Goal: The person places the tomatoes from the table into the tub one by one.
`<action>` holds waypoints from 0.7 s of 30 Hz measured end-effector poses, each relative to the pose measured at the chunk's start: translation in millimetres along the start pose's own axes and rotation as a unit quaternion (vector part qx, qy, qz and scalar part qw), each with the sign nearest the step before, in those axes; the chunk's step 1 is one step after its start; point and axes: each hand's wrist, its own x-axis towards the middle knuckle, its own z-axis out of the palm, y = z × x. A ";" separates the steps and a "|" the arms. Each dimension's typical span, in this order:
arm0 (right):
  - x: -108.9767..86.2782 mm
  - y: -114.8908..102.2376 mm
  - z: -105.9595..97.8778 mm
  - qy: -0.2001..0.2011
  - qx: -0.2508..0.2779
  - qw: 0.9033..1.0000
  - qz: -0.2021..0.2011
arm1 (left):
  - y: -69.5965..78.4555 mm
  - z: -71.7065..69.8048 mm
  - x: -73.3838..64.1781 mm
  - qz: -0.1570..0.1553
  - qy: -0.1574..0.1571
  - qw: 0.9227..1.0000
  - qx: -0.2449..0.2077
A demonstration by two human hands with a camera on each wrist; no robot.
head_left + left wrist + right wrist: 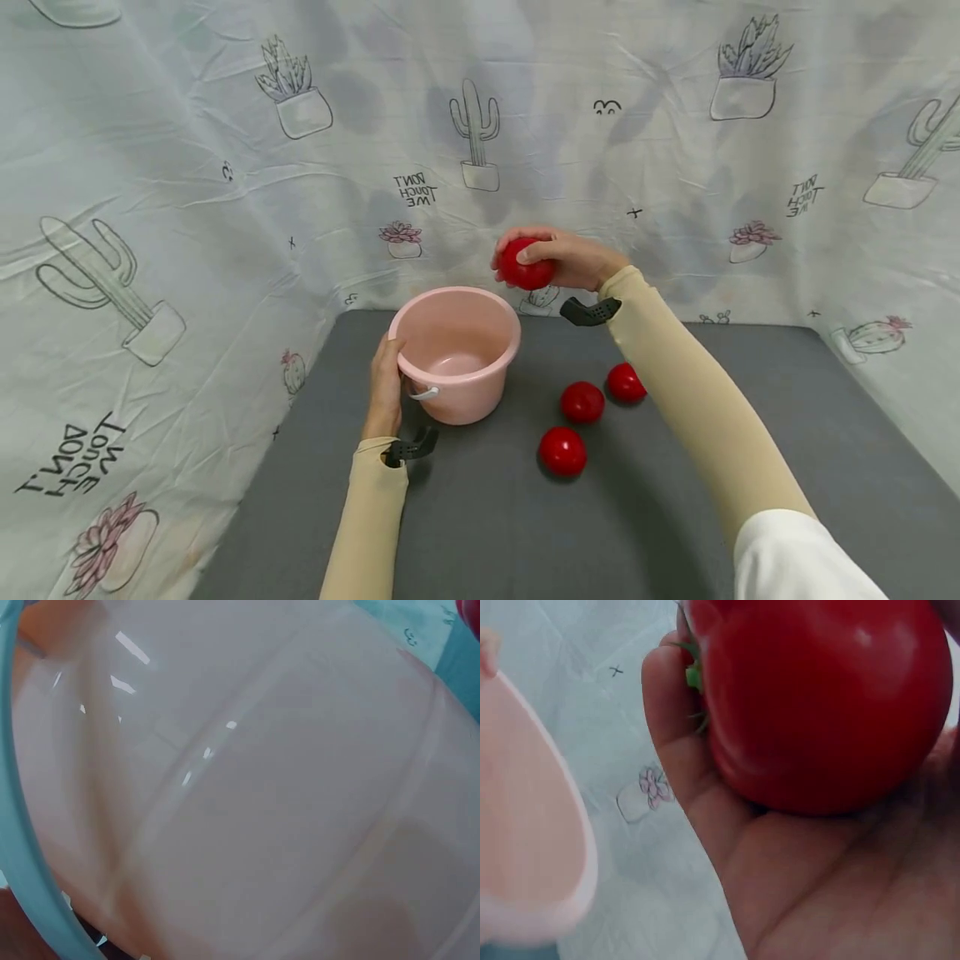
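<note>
A pink plastic bucket (468, 402) stands on the grey table, its mouth facing up and showing only bare pink inside. My left hand (385, 385) grips the bucket's left side at the rim, beside the white handle (424, 392). Pink bucket wall (277, 795) fills most of the left wrist view. Up and right of the rim, my right hand (573, 257) holds a red tomato (513, 268) in the air. In the right wrist view the tomato (817, 712) lies against the palm, with the fingers curled round it and a green stem at one end.
Three more red tomatoes lie on the table (480, 525) right of the bucket: a near one (562, 452), a middle one (582, 402) and a far one (625, 383) partly behind my right forearm. A white cactus-print curtain (540, 150) hangs behind and along both sides.
</note>
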 end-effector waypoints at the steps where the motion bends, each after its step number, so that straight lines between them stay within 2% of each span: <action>1: 9.0 -0.7 3.0 0.001 0.004 1.000 -0.004 | -0.2 -0.7 0.5 0.001 0.000 1.000 0.001; 6: 47.9 1.3 15.3 0.033 0.032 0.999 -0.028 | -2.0 -2.6 0.9 -0.001 0.001 1.000 0.007; 10: 70.4 7.5 20.2 0.047 0.060 0.996 -0.040 | -3.9 -1.4 -1.3 -0.004 0.006 1.000 0.010; 16: 91.3 26.9 23.7 0.037 0.091 0.995 -0.033 | -2.7 1.3 -1.7 -0.001 0.008 1.000 0.009; 21: 104.4 46.5 23.4 0.033 0.095 0.995 -0.026 | -0.4 -0.6 1.5 0.002 0.017 1.000 0.002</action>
